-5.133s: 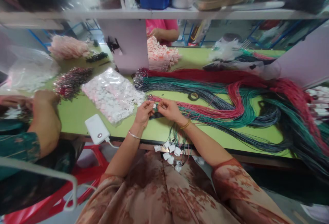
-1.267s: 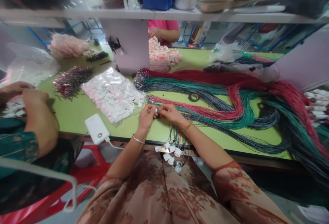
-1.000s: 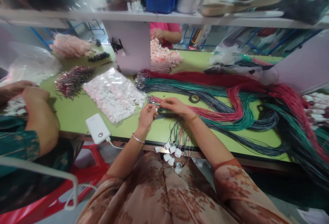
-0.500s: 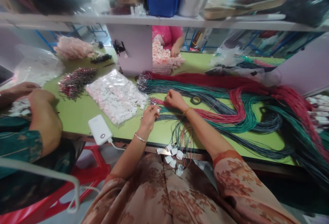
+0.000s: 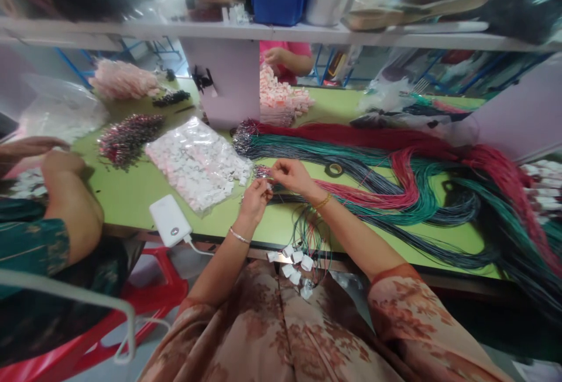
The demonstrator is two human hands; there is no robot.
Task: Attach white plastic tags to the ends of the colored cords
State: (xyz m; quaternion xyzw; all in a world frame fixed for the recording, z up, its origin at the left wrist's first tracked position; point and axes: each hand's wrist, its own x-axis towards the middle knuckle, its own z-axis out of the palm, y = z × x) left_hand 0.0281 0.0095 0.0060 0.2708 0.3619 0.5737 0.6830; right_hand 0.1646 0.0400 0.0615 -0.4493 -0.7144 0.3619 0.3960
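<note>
Pinched between both hands: wire ends over a green table point(image 5: 132, 195).
Left hand point(image 5: 253, 198) and right hand point(image 5: 293, 175) grip thin wires point(image 5: 268, 176) beside the connector bag point(image 5: 197, 162).

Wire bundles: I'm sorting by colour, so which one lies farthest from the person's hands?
The dark red bundle, along the far side of the green table; the green bundle and grey bundle lie nearer the right hand.
</note>
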